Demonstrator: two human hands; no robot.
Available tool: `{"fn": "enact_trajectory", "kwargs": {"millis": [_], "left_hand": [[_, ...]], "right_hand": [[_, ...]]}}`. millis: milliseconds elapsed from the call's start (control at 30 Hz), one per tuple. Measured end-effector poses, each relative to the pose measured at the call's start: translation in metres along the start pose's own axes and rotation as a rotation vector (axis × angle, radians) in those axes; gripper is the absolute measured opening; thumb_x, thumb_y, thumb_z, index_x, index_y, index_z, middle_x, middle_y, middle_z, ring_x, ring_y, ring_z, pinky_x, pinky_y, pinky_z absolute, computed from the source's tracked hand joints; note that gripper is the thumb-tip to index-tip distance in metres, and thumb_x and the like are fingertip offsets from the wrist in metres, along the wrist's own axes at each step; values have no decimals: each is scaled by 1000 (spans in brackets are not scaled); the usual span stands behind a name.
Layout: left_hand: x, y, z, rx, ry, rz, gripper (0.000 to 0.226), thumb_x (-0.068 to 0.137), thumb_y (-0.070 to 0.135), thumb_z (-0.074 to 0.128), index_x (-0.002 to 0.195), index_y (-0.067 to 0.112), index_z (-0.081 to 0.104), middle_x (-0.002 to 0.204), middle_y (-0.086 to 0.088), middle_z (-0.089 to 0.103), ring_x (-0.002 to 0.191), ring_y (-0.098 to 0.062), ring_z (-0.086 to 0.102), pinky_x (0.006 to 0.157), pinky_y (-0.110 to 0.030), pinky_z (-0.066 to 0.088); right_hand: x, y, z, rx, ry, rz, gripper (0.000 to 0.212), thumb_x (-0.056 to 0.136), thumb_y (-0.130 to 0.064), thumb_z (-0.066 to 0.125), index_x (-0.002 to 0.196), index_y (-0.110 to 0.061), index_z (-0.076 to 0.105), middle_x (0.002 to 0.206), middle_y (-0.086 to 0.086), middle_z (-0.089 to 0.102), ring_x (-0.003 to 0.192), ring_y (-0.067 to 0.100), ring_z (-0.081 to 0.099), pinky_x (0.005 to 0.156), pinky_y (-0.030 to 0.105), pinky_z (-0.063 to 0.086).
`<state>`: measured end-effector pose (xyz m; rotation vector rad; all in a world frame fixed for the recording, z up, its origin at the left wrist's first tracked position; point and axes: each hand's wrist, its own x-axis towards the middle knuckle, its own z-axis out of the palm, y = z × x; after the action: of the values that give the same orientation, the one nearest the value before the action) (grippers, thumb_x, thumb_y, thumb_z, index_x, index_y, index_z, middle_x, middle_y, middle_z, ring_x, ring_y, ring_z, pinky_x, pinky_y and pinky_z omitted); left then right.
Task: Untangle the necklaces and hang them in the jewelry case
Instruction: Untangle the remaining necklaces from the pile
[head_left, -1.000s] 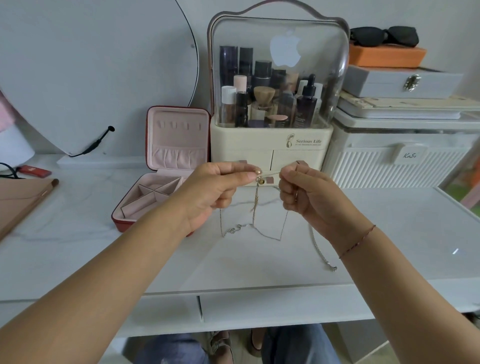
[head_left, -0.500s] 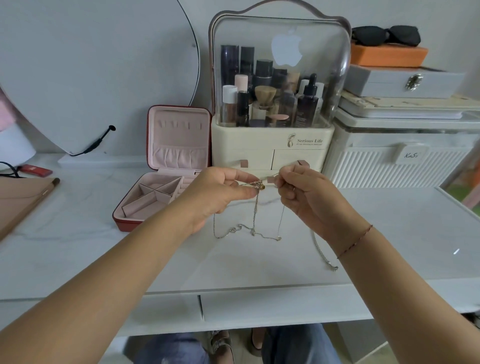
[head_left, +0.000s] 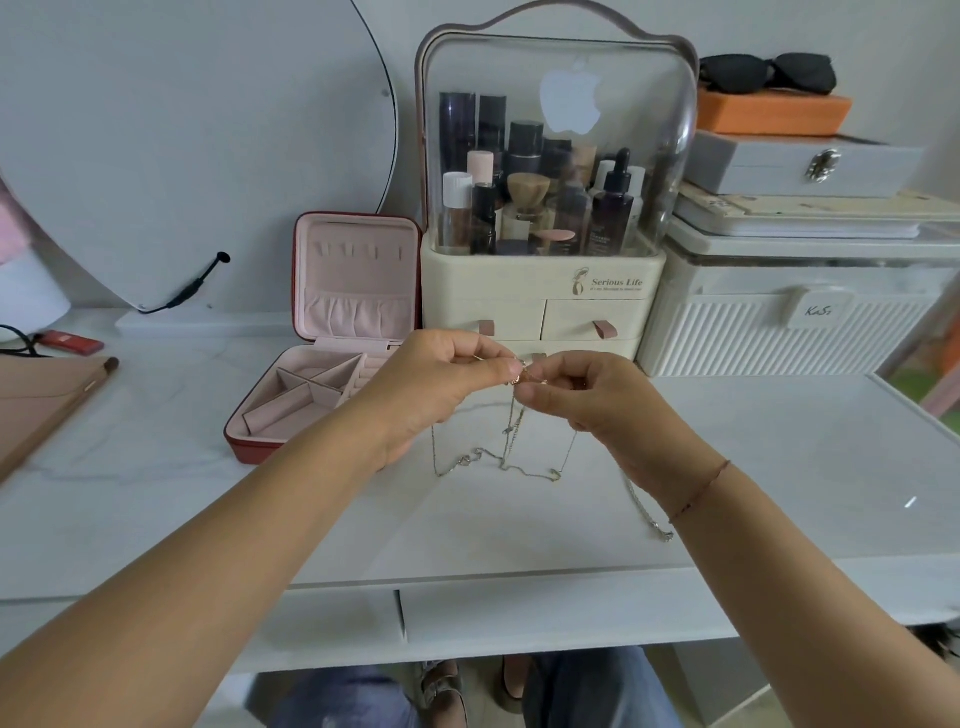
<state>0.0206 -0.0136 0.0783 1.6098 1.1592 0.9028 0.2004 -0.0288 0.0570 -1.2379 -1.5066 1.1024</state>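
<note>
Gold and silver necklaces (head_left: 511, 452) hang tangled, pinched at the knot by the left hand (head_left: 436, 387) and right hand (head_left: 597, 408), with loops drooping toward six o'clock over the white table (head_left: 156, 467). At nine o'clock of the hands the jewelry case (head_left: 357, 291) stands open.

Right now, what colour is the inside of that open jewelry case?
The jewelry case lining is pale pink; the head view shows it.

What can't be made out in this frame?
Head view:
Number of thin gold necklace chains: too fine, overlapping.
The knot: covered by fingertips of left hand and right hand.
Silver chain upper end: behind the right wrist.
Open red, pink-lined jewelry case: near-right compartments behind the left hand.
</note>
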Motion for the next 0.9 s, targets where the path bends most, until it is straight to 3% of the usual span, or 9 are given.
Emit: {"fn": "enact_trajectory", "kwargs": {"millis": [100, 167, 267, 333, 400, 467, 700, 900], "left_hand": [[0, 0, 0, -3, -1, 4, 7, 87, 21, 67, 86, 14, 69, 39, 17, 40, 37, -3, 31, 43, -17, 25], [0, -1, -1, 11, 29, 20, 5, 86, 17, 68, 82, 14, 68, 41, 17, 45, 36, 0, 37, 41, -10, 28], [1, -5, -3, 54, 62, 57, 6, 84, 17, 71, 79, 14, 69, 52, 6, 48, 38, -1, 35, 42, -8, 27], [1, -5, -3, 62, 69, 74, 7, 84, 19, 71, 80, 14, 70, 57, 0, 44, 42, -3, 32, 42, -10, 27], [1, -5, -4, 35, 80, 77, 6, 85, 17, 69, 82, 12, 70, 57, 5, 54, 42, 1, 40, 43, -7, 30], [0, -3, -4, 16, 74, 79, 6, 88, 14, 67, 85, 9, 69, 52, 16, 58, 40, 5, 46, 42, -3, 30], [0, 0, -6, -10, 81, 71, 6, 89, 12, 64, 88, 6, 65, 38, 19, 47, 35, 5, 44, 38, -3, 29], [0, 1, -7, -27, 80, 78, 8, 90, 11, 63, 83, 7, 64, 37, 19, 46, 34, 5, 43, 38, -3, 28]], "right_hand": [[-2, -1, 0, -12, 21, -24, 12, 82, -17, 74, 87, -6, 72, 52, -6, 33, 46, 4, 29, 51, 12, 25], [-2, -2, -3, -39, 26, -16, 15, 88, -18, 68, 89, -4, 72, 45, -16, 38, 42, 3, 34, 53, 12, 29], [0, -1, -6, -11, -18, 8, 20, 93, -21, 60, 87, -4, 70, 52, -10, 34, 49, 7, 27, 54, 21, 25], [0, 1, -7, 33, -43, 8, 13, 92, -17, 63, 86, -6, 68, 58, -5, 37, 49, 7, 27, 52, 21, 25], [0, 2, -6, 49, -32, -2, 3, 86, -11, 69, 85, -9, 68, 66, 2, 47, 49, 8, 28, 51, 20, 25], [0, 4, -7, 68, -15, -5, 7, 82, -6, 73, 84, -10, 68, 75, 11, 47, 50, 9, 28, 50, 20, 24], [1, 7, -9, 90, -3, -5, 17, 81, -3, 73, 97, -6, 67, 60, -4, 49, 51, 12, 26, 50, 20, 24], [-1, 5, -8, 119, -19, -9, 14, 83, -4, 71, 96, -4, 68, 65, 5, 47, 47, 9, 26, 49, 21, 21]]}}
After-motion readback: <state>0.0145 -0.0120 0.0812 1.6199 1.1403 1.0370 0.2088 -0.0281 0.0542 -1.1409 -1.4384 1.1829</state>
